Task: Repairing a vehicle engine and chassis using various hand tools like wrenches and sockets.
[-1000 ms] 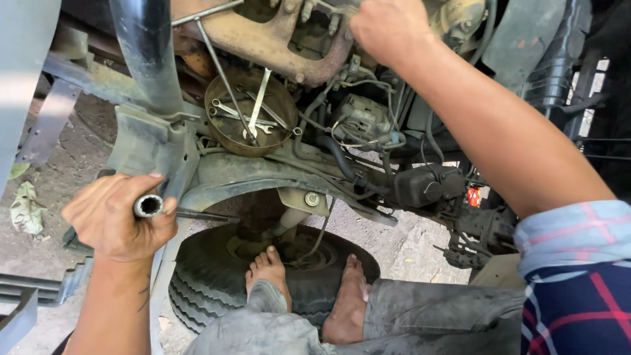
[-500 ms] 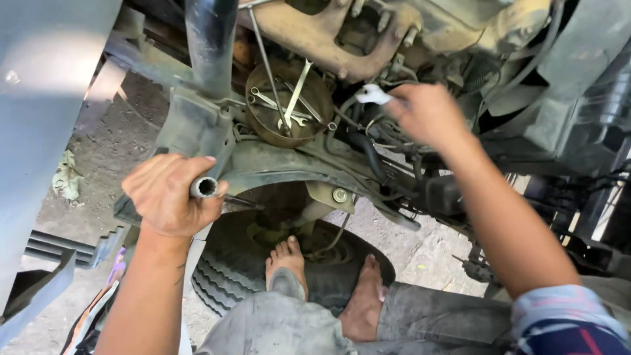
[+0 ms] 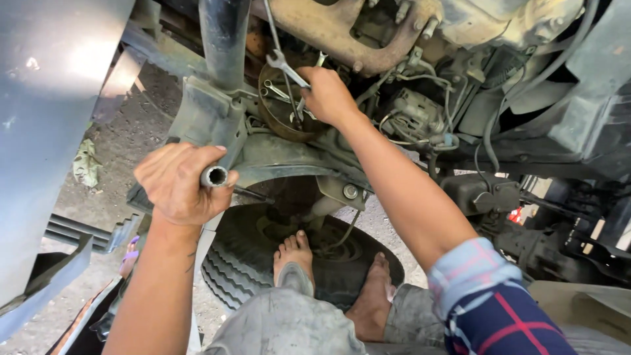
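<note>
Gripping a metal pipe point(image 3: 214, 175) in a closed fist, the left hand point(image 3: 177, 184) holds its open end up beside the grey frame bracket point(image 3: 210, 121), while the right hand point(image 3: 327, 94) closes its fingers around a wrench point(image 3: 287, 68) lifted from the rusty round bowl point(image 3: 282, 112) of tools wedged under the engine. Judging by this, the work looks to be at an early stage: tools are only being picked, and neither pipe nor wrench touches any bolt. Bare feet rest on the tyre point(image 3: 289, 263) below.

Bright daylight — glare on the left panel point(image 3: 59, 66), shadowed engine recesses.
</note>
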